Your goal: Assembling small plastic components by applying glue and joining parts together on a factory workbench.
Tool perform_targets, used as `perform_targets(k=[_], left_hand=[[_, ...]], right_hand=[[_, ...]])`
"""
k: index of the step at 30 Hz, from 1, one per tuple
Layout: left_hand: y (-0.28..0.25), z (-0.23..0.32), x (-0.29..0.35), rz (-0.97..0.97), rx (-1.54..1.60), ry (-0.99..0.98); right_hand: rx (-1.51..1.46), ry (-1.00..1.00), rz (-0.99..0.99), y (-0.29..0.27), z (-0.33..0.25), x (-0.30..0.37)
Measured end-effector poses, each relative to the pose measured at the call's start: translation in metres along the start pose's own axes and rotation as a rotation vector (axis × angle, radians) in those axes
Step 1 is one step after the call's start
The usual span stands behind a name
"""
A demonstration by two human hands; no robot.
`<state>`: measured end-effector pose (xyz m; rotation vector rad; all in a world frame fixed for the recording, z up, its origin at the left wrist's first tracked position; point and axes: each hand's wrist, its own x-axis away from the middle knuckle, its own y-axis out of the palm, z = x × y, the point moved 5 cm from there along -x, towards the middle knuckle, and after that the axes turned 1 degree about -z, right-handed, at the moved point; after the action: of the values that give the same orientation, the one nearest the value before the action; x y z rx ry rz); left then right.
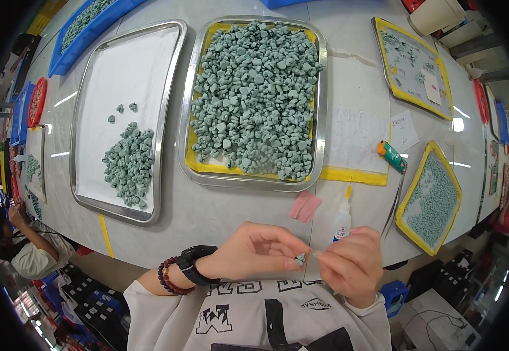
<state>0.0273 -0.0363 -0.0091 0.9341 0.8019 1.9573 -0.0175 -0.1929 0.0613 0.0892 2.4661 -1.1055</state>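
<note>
My left hand [260, 248], with a black watch [193, 266] and beaded bracelets on its wrist, pinches a small grey-green piece [300, 258] between thumb and fingers at the table's near edge. Close beside it, my right hand [352, 263] is closed in a pinch. Something small and pale shows at its fingertips, too small to name. A white glue bottle [342, 222] with a yellow tip lies just beyond my right hand. Left of the bottle is a pink piece of cloth or paper [305, 206].
A metal tray [323, 117] heaped with grey-green pieces stands ahead. To its left, another tray [82, 117] holds a smaller pile. Yellow-edged trays [415, 235] lie right, near an orange-and-green cutter [392, 157] and tweezers [393, 205]. Another person [32, 245] sits far left.
</note>
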Motion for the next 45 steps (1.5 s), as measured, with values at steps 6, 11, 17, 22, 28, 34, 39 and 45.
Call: perform_targets(k=[6,11,17,22,28,34,39,45], left_hand=[[-0.001,0.0,0.001,0.035,-0.047,-0.014],[-0.001,-0.002,0.0,0.03,-0.044,-0.026],[-0.002,-0.003,0.0,0.049,-0.044,-0.043],[-0.003,-0.003,0.0,0.043,-0.01,-0.092],[-0.005,-0.004,-0.001,0.048,-0.056,-0.098],[-0.006,-0.005,-0.002,0.059,-0.078,-0.038],[-0.007,-0.002,-0.003,0.025,-0.156,-0.045],[-0.007,-0.002,-0.001,0.051,-0.084,-0.029]], right_hand=[[0.011,-0.056,-0.034,0.006,-0.007,-0.003],[0.06,-0.123,-0.074,0.009,-0.01,-0.004],[0.086,-0.185,-0.085,0.01,-0.012,-0.002],[0.119,-0.18,-0.113,0.009,-0.012,0.001],[0.168,-0.231,-0.159,0.01,-0.012,0.0],[0.163,-0.215,-0.159,0.013,-0.01,-0.002],[0.123,-0.201,-0.153,0.014,-0.008,0.0],[0.023,-0.061,-0.082,0.01,-0.001,-0.002]])
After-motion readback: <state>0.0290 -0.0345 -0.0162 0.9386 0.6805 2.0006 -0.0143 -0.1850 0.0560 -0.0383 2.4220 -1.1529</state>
